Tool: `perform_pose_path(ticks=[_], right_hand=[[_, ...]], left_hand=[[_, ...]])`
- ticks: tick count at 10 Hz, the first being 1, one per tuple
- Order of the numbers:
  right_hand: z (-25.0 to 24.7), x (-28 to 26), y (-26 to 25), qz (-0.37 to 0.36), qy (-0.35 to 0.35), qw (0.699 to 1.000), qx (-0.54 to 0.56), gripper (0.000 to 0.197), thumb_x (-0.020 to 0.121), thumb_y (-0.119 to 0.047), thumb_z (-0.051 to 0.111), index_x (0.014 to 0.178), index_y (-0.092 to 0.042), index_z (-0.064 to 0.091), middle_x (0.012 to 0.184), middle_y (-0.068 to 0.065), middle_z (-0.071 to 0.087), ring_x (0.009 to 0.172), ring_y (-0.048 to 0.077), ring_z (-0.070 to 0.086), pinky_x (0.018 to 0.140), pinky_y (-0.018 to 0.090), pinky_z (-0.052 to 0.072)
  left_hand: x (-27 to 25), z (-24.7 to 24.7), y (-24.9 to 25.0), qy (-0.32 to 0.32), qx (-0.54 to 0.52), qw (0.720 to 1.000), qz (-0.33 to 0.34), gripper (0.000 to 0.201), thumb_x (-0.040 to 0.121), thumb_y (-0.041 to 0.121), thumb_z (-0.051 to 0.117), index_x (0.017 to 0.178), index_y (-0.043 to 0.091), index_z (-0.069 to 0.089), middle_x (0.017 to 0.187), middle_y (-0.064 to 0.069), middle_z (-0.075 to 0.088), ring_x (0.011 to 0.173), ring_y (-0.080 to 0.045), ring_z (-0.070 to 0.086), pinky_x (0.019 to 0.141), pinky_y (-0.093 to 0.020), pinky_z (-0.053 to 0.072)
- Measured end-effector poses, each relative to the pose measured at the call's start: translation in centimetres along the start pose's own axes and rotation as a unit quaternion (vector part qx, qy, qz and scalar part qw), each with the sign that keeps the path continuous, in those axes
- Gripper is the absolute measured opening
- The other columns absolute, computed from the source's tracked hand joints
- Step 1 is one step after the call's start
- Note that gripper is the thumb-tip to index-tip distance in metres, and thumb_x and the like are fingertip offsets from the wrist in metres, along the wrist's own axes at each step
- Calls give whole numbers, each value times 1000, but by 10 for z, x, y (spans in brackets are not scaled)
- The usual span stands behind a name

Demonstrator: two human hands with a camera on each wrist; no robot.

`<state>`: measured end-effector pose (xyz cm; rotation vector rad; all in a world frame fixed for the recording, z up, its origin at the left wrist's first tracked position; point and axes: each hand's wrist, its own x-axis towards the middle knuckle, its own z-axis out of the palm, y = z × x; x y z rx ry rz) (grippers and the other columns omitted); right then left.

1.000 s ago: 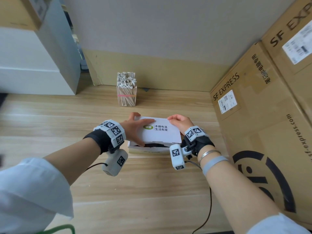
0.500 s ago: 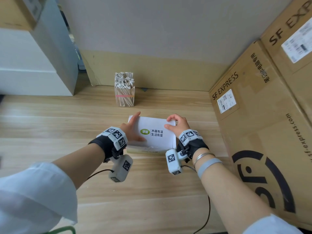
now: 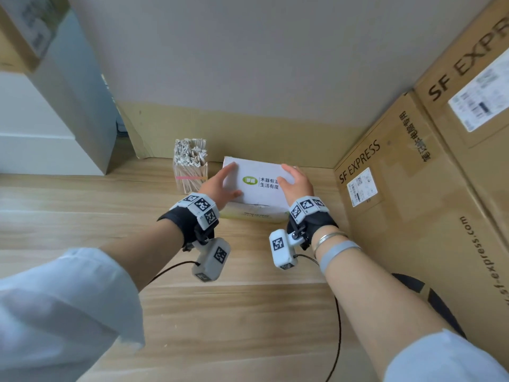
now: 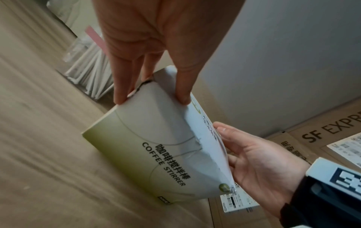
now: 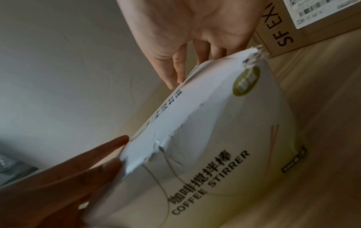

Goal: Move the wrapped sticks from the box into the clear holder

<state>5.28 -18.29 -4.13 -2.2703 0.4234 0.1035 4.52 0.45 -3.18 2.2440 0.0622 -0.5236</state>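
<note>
A white coffee-stirrer box [image 3: 259, 188] with its torn lid down sits between my two hands, just right of the clear holder [image 3: 191, 172]. The holder is packed with upright paper-wrapped sticks [image 3: 190, 150]. My left hand [image 3: 224, 183] grips the box's left end, fingertips [image 4: 121, 95] on the side and thumb on the lid. My right hand [image 3: 294, 180] holds the right end, fingers [image 5: 175, 74] over the lid's edge. The box [image 4: 156, 146] looks slightly tilted over the wooden table. What is inside the box [image 5: 215, 138] is hidden.
Large SF Express cartons [image 3: 413, 202] wall off the right side, close to my right wrist. A cardboard strip and the grey wall [image 3: 248, 78] stand just behind the box. A white cabinet [image 3: 55, 133] stands at the back left. The wooden table [image 3: 82, 216] stretches leftward.
Both hands have carried the box away from me toward the back wall, up beside the holder. The dark gap under its lid is no longer seen.
</note>
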Motion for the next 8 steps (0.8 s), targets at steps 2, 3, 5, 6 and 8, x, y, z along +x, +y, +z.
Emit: perform_pose_path(ticks=[2, 3, 5, 6, 8], right_hand=[[5, 45, -7, 2, -38, 999, -16, 46, 94, -19, 51, 139, -22, 46, 159, 5, 19, 145, 19, 25, 114, 24, 21], [11, 57, -3, 1, -48, 999, -15, 45, 95, -17, 49, 140, -22, 46, 159, 5, 19, 145, 18, 24, 114, 22, 21], [18, 57, 5, -3, -60, 998, -21, 46, 96, -19, 46, 141, -27, 43, 160, 0, 12, 145, 14, 22, 111, 20, 24], [12, 54, 1, -9, -42, 999, -26, 45, 96, -19, 47, 140, -24, 45, 160, 0, 12, 144, 14, 27, 110, 20, 27], [-6, 32, -21, -26, -10, 999, -21, 35, 95, -16, 47, 129, -17, 55, 148, 7, 36, 132, 21, 44, 103, 20, 31]], left_hand=[[35, 5, 3, 38, 26, 999, -1, 66, 91, 25, 57, 147, 28, 24, 145, -11, 44, 117, -32, 55, 85, -32, 46], [48, 8, 1, 43, 23, 999, -12, 64, 91, 24, 56, 147, 28, 26, 143, -13, 47, 118, -32, 55, 88, -34, 46], [55, 15, -2, 43, 55, 997, -29, 59, 93, 27, 51, 146, 27, 26, 133, -18, 55, 107, -35, 61, 78, -33, 46], [57, 13, 2, 48, 58, 997, -27, 56, 94, 25, 48, 146, 25, 28, 132, -18, 55, 92, -30, 59, 75, -31, 43], [38, 0, 26, 96, 53, 994, -4, 48, 95, 28, 47, 141, 16, 40, 141, -17, 47, 123, -33, 50, 101, -35, 40]])
